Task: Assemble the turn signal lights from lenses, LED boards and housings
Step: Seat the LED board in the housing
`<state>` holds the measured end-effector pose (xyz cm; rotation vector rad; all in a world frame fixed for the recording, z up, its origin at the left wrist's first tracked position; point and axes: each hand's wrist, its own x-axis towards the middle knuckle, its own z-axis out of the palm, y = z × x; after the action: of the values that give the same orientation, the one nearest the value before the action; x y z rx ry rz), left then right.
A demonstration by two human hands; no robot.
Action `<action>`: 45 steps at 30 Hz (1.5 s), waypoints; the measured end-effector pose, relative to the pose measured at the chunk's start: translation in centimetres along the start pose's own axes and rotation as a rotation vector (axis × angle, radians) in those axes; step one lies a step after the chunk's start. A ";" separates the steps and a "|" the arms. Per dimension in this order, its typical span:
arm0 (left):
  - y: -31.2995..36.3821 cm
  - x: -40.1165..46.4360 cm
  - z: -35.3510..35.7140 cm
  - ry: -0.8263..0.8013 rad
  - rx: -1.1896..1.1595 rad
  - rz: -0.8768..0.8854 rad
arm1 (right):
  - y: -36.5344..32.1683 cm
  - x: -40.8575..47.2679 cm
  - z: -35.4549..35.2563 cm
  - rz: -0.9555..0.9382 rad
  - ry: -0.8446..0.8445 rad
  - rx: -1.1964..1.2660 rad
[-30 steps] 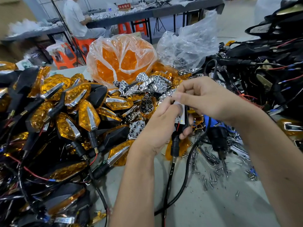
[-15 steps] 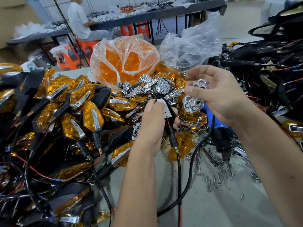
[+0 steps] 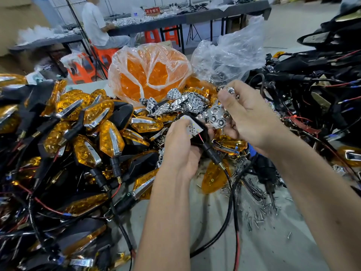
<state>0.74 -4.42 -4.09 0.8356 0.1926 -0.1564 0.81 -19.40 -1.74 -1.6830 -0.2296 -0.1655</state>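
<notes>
Fingers first: my left hand is curled round a black housing with the white LED board sitting face-up in it, red wire trailing off toward 5 o'clock down the stem. My right hand is pinching a chrome reflector piece just at 2 o'clock from the board, close but not seated on it yet.

What's changed: a second ago both hands were bunched tight over the housing, right fingers pressing down on the board. Half a second back the right hand had come away holding the chrome piece, and now it's swung in lower toward the housing. So I reckon the board is in and the reflector goes on next, lens after that.

Further out: loose chrome reflectors heaped at 12 o'clock, the bag of amber lenses behind them, finished amber lights piled at 9 o'clock, loose screws at 4 o'clock on the table, and a tangle of black wired housings at 2 o'clock.

Lining up those little cups over the LEDs looks fiddly.
</notes>
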 end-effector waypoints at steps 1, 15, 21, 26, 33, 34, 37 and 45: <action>0.1 0.1 -0.1 0.012 0.000 0.005 | 0.0 0.0 -0.1 0.027 -0.037 0.002; 0.0 0.4 -0.3 -0.013 0.108 -0.056 | 0.3 -0.3 0.5 -0.225 -0.322 -0.425; 0.4 0.0 -0.1 -0.036 0.112 -0.059 | 0.8 0.0 0.7 -0.261 -0.261 -0.470; 0.3 -0.1 0.0 -0.049 0.066 -0.073 | 1.1 0.1 0.7 -0.300 -0.194 -0.490; 0.4 -0.5 0.3 -0.101 -0.110 -0.030 | 1.7 -0.1 1.2 -0.297 -0.104 -0.429; 0.4 -0.5 0.5 -0.094 -0.147 -0.011 | 1.8 -0.1 1.3 -0.277 -0.076 -0.403; 0.8 -0.7 0.9 -0.082 -0.280 0.041 | 1.8 -0.2 1.8 -0.120 -0.014 -0.288; 1.0 -0.7 0.6 -0.144 -0.212 0.196 | 1.1 -0.4 2.1 0.082 -0.175 -0.096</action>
<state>0.35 -4.15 -2.78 0.6254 -0.0091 -0.0117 0.59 -17.41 -3.12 -1.8010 -0.2872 0.0330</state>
